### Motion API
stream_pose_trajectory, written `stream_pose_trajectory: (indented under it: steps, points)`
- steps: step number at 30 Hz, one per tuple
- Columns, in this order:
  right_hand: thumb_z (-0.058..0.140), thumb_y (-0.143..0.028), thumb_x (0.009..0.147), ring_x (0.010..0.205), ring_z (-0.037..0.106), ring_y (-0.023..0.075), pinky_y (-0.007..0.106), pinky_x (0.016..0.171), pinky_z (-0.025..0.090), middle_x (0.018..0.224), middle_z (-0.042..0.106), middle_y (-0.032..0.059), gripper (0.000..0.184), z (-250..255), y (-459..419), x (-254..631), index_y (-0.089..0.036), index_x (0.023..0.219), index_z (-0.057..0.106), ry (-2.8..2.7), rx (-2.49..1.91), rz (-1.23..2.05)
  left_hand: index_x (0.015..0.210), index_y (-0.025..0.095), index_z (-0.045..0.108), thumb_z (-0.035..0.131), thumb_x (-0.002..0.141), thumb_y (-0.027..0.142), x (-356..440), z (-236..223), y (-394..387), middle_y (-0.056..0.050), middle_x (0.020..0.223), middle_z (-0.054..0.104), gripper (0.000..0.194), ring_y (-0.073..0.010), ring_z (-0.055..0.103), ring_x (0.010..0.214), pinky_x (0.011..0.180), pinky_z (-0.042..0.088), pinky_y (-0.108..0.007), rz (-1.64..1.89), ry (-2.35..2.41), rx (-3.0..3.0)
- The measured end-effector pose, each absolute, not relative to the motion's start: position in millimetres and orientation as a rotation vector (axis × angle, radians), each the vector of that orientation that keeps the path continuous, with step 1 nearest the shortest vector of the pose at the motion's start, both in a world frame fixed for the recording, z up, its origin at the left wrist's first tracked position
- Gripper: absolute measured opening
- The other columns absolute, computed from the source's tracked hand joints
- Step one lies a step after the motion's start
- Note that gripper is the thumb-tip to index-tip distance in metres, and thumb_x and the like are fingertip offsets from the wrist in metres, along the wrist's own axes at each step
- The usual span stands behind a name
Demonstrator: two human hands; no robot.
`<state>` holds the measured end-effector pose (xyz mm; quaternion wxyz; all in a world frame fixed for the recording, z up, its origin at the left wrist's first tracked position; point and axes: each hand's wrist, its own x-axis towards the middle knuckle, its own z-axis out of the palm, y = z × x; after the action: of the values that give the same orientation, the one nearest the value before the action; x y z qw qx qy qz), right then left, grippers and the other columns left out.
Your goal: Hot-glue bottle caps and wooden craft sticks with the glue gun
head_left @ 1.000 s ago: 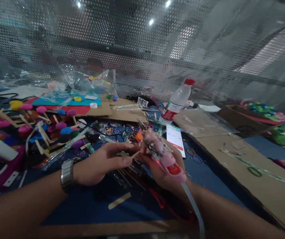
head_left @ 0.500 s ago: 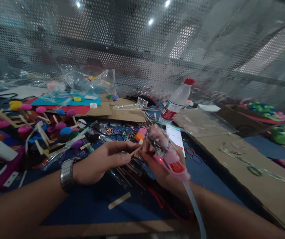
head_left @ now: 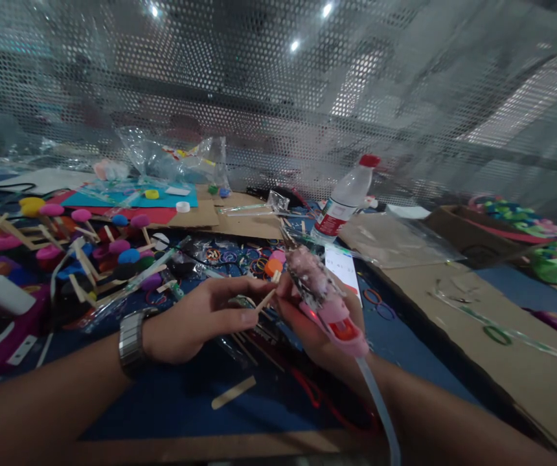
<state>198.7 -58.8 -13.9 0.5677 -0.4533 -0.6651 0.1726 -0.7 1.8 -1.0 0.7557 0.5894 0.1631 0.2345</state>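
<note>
My right hand (head_left: 310, 323) is wrapped round a pink glue gun (head_left: 331, 301), its body crusted with whitish residue and a small red light glowing on its side. A pale glue stick (head_left: 380, 401) trails out of its rear end. My left hand (head_left: 201, 317), with a metal watch on the wrist, closes its thumb and fingers round a small wooden craft stick (head_left: 265, 300). The stick's far end meets the fingertips of my right hand. Just beyond the fingertips shows an orange pom-pom (head_left: 273, 266). Another craft stick (head_left: 234, 393) lies loose on the blue table.
Pom-poms on wooden sticks (head_left: 127, 255) crowd the left side, near a purple and white device (head_left: 6, 330). A red-capped bottle (head_left: 339, 204) stands behind my right hand, beside a phone (head_left: 344, 265). Cardboard (head_left: 453, 323) and a brown box (head_left: 467, 236) lie on the right.
My left thumb has shifted slightly down, and more of the craft stick shows. The glue gun has dropped slightly and moved a little left.
</note>
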Motion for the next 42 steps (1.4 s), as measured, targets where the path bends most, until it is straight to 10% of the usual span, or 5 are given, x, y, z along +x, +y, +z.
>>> stream_pose_trajectory:
  steps: [23, 42]
  points:
    - [0.068, -0.018, 0.083, 0.059, 0.052, 0.0142, 0.028, 0.054, 0.045, 0.069, 0.055, -0.0036, 0.013, -16.4, -61.3, 199.7, -0.024, 0.081, 0.056, -1.600, -1.111, 0.489, 0.121, 0.018, 0.072, 0.077, 0.084, 0.036, 1.0, 0.5, -2.6, -0.010, 0.119, 0.072, 0.041, -0.0206, 0.065, 0.092, 0.080, 0.052, -0.031, 0.660, 0.460, 1.688]
    - [0.065, -0.011, 0.087, 0.076, 0.064, 0.0183, 0.033, 0.072, 0.056, 0.095, 0.068, 0.0015, 0.021, -13.0, -59.6, 199.4, -0.028, 0.098, 0.061, -1.682, -1.007, 0.401, 0.118, 0.017, 0.073, 0.079, 0.081, 0.035, 0.0, 0.6, -1.3, -0.010, 0.118, 0.073, 0.042, -0.0226, 0.066, 0.096, 0.083, 0.053, -0.033, 0.709, 0.496, 1.719]
